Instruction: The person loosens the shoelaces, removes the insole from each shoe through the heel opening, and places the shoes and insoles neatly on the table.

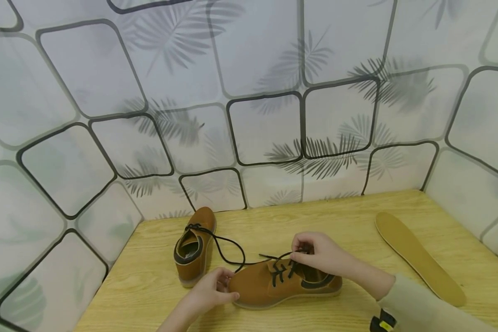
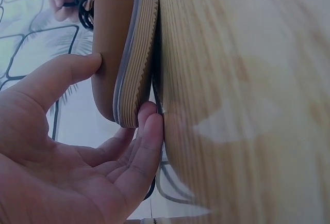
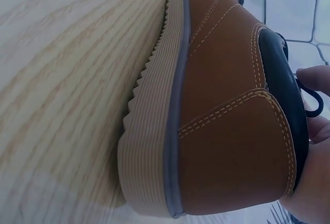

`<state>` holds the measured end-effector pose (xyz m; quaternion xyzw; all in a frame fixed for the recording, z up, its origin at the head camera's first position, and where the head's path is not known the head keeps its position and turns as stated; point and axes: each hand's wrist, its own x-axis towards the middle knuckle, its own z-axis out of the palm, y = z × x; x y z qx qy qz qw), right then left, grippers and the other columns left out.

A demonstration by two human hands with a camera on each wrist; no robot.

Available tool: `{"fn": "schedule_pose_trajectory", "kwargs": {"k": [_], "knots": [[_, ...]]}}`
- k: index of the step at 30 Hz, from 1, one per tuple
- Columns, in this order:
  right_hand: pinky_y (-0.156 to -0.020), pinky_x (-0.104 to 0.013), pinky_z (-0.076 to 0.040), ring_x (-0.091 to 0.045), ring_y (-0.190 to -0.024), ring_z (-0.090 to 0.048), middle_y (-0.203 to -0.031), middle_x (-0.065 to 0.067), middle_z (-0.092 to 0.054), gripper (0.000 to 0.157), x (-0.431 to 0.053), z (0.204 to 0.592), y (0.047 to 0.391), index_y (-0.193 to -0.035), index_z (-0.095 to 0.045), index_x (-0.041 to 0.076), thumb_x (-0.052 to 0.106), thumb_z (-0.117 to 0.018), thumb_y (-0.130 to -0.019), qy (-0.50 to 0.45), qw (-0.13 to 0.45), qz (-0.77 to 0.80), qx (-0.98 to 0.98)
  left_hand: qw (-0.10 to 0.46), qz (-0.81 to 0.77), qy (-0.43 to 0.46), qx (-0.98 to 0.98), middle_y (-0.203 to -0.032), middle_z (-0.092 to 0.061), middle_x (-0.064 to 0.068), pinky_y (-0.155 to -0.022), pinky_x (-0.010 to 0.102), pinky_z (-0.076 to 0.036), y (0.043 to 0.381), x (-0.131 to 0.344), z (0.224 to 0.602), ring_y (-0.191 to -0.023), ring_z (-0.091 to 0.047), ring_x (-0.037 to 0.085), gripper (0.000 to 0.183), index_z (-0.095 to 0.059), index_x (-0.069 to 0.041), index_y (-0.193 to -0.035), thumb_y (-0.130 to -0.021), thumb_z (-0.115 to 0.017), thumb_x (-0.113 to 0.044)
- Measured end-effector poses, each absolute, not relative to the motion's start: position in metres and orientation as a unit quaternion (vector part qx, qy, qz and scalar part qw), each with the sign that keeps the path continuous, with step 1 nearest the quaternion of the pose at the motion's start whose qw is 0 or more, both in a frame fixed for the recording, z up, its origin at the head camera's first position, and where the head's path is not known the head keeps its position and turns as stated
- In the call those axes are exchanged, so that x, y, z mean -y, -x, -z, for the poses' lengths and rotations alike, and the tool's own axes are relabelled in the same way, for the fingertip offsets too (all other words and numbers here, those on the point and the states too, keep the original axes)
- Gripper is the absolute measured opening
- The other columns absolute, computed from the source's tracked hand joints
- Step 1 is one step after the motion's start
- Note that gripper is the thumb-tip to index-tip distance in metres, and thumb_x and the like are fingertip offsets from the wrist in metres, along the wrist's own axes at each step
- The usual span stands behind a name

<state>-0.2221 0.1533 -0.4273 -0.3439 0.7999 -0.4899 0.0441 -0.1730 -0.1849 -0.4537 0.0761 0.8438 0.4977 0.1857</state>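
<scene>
Plainly, left fingers (image 2: 147, 154) grip one shoe (image 1: 253, 288), right fingers (image 1: 305, 259) its lace (image 3: 315, 113) — only the head view shows the insole (image 1: 416, 258).

The round black lace (image 1: 243, 255) vanishes among the fingers of the right hand (image 1: 321, 253), which also covers part of the opening of the brown, ridge-soled shoe (image 1: 251, 286). The shoe's rounded toe hides some of the left hand's (image 1: 209, 290) fingertips. Inside the other brown shoe (image 1: 205, 216), something pale is too dim for me to name. The pale long sleeve (image 1: 425, 306) runs off the bottom edge; the black thing with a yellow patch (image 1: 382, 321) beside it is too small to identify.
</scene>
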Motion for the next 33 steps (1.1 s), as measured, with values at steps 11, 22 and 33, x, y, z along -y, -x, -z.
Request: {"fn": "schedule_pose_trajectory", "kwargs": {"k": [11, 22, 33], "knots": [[-0.069, -0.029, -0.05, -0.012, -0.073, -0.052, -0.087, -0.001, -0.06, 0.014, -0.158, 0.424, 0.224, -0.095, -0.062, -0.005, 0.005, -0.061, -0.105, 0.304, 0.095, 0.569, -0.758, 0.187, -0.503, -0.078, -0.84, -0.107, -0.061, 0.01, -0.074, 0.031, -0.051, 0.172, 0.185, 0.454, -0.09, -0.06, 0.017, 0.043, -0.059, 0.006, -0.129, -0.092, -0.079, -0.004], [-0.058, -0.03, -0.038, -0.012, -0.062, -0.037, -0.085, 0.006, -0.059, 0.023, -0.161, 0.421, 0.225, -0.098, -0.056, -0.012, 0.009, -0.057, -0.105, 0.267, 0.118, 0.604, -0.741, 0.187, -0.5, -0.072, -0.843, -0.106, -0.06, 0.009, -0.074, 0.031, -0.051, 0.173, 0.185, 0.454, -0.09, -0.059, 0.017, 0.044, -0.059, 0.005, -0.13, -0.093, -0.08, -0.005], [-0.064, -0.023, -0.048, 0.0, -0.067, -0.051, -0.083, -0.002, -0.065, 0.015, -0.151, 0.421, 0.221, -0.093, -0.069, 0.003, 0.013, -0.065, -0.104, 0.301, 0.068, 0.508, -0.804, 0.186, -0.5, -0.074, -0.843, -0.106, -0.061, 0.01, -0.072, 0.029, -0.051, 0.172, 0.184, 0.453, -0.089, -0.059, 0.017, 0.044, -0.059, 0.006, -0.13, -0.093, -0.08, -0.005]]}}
